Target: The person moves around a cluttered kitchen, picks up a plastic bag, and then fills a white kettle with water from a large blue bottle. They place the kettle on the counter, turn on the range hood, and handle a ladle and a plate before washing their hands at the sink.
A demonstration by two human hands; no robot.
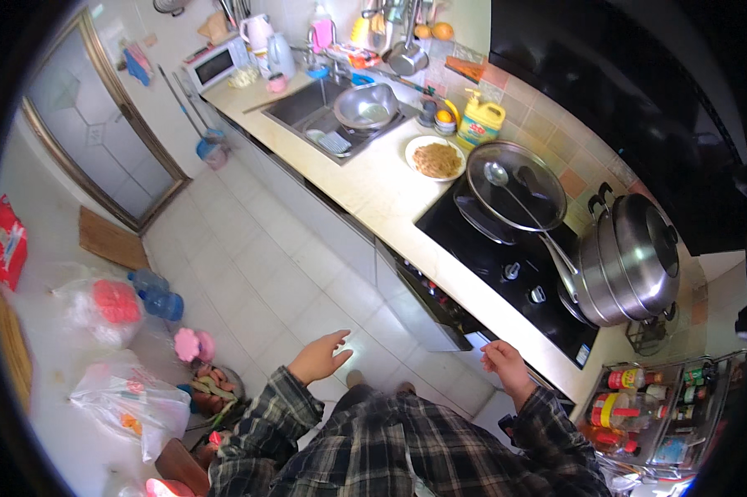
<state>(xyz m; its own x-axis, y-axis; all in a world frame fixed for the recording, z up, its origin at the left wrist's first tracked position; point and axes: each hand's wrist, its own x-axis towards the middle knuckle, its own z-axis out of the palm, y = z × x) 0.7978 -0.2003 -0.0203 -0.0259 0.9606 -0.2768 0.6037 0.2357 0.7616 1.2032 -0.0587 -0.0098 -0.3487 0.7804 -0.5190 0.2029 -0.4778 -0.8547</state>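
Note:
My left hand (321,357) hangs above the tiled floor with its fingers apart and holds nothing. Close to the counter's front edge is my right hand (509,366), its fingers curled and thumb near the fingertips; whether anything thin is between them cannot be made out. Just beyond it, a cabinet door (411,304) under the counter stands open, with dark contents partly visible inside. On the black gas stove (491,267) sits a dark frying pan (529,192) with a metal ladle (496,175) in it. A tall lidded steel steamer pot (628,264) occupies the stove's right side.
A plate of brown food (437,159) and a yellow pump bottle (480,121) stand beside the stove. The sink (311,112) holds a steel basin (366,107). Bottles fill a rack (678,397) at right. Plastic bags (131,397) and water jugs (162,302) line the left wall.

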